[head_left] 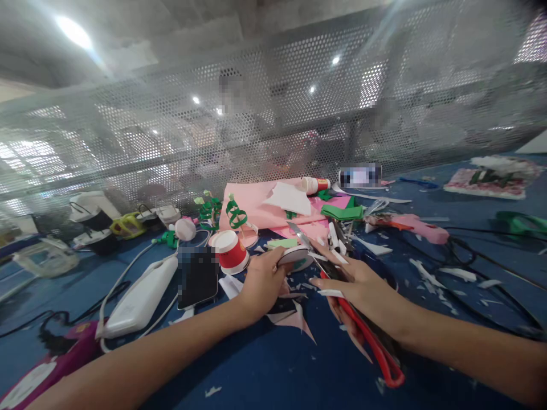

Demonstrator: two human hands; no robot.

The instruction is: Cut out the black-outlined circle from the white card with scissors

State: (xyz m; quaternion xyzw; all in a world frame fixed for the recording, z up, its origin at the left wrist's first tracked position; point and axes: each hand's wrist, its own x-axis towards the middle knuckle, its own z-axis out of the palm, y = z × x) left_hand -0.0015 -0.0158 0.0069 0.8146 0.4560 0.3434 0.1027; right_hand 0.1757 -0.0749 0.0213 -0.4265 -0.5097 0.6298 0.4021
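My left hand (262,285) is closed on a round white piece with a rim (296,259), perhaps a cut paper cup base. A pair of scissors (371,336) with red handles sits in my right hand (363,290), with a blade reaching up beside the round piece's right edge. Whether the blades touch it, I cannot tell. Left of my left hand, a red and white paper cup (231,252) lies tilted. Pink paper scraps (294,322) lie on the blue table under my hands.
A phone (198,276) and a white power bank (143,296) lie left with cables. Pink paper (252,202), stacked cups (316,185) and green curls (236,213) are ahead. A pink glue gun (421,228) and paper shreds lie right. A perforated metal screen (273,114) stands behind.
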